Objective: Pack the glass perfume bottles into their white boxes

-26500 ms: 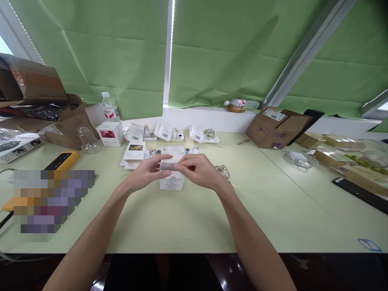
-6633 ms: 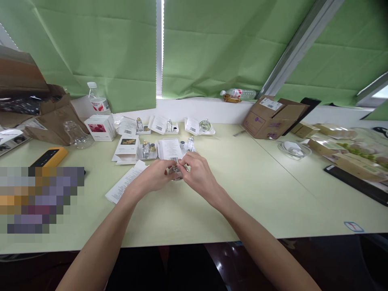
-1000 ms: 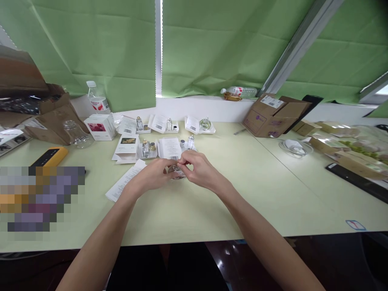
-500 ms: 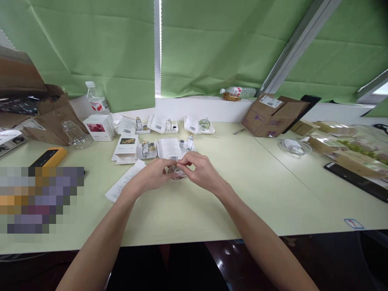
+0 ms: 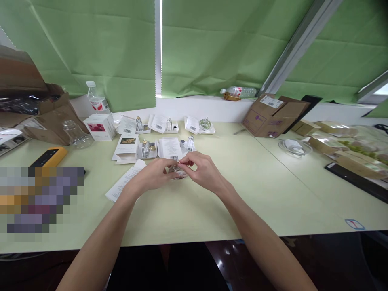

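Observation:
Over the middle of the table, my left hand (image 5: 155, 174) is closed around the side of a small round clear glass bottle (image 5: 181, 173), which looks like a perfume bottle. My right hand (image 5: 200, 171) pinches with thumb and fingertips at the top of that bottle. A tiny gold-coloured glint shows between the fingertips, too small to name. Fingers cover much of the bottle. Just behind the hands lies an opened white carton (image 5: 169, 147) with a barcode. Beside it stands a clear perfume bottle (image 5: 190, 142) with a grey cap (image 5: 182, 143).
Left of the hands lies a printed paper sheet (image 5: 125, 182). Behind are several opened cartons with small bottles, among them a round green one (image 5: 205, 123). A white box (image 5: 99, 127) and a yellow-black device (image 5: 50, 157) are left, a cardboard box (image 5: 269, 115) and white cable (image 5: 294, 147) right.
Both hands stay almost in place at the bottle, which shows slightly more between them. Nothing else has visibly moved.

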Demonstrator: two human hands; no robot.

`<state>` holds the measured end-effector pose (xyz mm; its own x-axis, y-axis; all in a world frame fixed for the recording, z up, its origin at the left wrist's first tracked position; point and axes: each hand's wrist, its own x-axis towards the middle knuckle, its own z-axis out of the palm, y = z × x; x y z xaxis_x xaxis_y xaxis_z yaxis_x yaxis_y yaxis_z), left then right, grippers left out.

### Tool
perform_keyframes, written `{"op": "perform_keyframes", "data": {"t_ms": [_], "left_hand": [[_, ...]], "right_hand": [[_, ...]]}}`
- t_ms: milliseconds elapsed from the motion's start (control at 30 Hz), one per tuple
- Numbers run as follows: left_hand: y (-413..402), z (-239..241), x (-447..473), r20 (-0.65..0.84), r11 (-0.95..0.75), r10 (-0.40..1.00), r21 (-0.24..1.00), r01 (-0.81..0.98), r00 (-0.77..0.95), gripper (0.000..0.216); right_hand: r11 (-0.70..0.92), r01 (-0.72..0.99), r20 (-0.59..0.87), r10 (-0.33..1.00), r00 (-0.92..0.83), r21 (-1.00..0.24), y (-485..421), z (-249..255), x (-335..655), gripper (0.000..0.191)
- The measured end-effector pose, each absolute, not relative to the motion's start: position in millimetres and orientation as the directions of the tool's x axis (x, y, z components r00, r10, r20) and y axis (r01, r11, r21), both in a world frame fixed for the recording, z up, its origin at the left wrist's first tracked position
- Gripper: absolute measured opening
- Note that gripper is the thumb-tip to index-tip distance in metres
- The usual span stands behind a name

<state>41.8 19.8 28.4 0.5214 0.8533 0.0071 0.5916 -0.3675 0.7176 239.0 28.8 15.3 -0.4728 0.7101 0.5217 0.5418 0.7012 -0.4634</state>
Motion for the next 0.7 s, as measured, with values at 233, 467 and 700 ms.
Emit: {"op": "perform_keyframes", "data": {"t_ms": [233, 467, 700], "left_hand": [[19.2, 28.5, 41.6, 0.006, -0.363, 0.858, 0.714, 0.599, 0.513, 0.031], [19.8, 27.5, 42.1, 0.0, -0.351, 0.861, 0.722, 0.596, 0.508, 0.034], [20.1, 26.9, 42.0, -0.007, -0.339, 0.867, 0.724, 0.6, 0.499, 0.033]], "right_hand": [[0.704, 0.532, 0.528, 0.707, -0.47, -0.471, 28.3, 16.7, 238.9, 0.01], [0.715, 0.528, 0.55, 0.695, -0.463, -0.458, 27.8, 15.4, 239.8, 0.008], [0.697, 0.548, 0.543, 0.712, -0.446, -0.463, 26.1, 19.7, 240.1, 0.013]]}}
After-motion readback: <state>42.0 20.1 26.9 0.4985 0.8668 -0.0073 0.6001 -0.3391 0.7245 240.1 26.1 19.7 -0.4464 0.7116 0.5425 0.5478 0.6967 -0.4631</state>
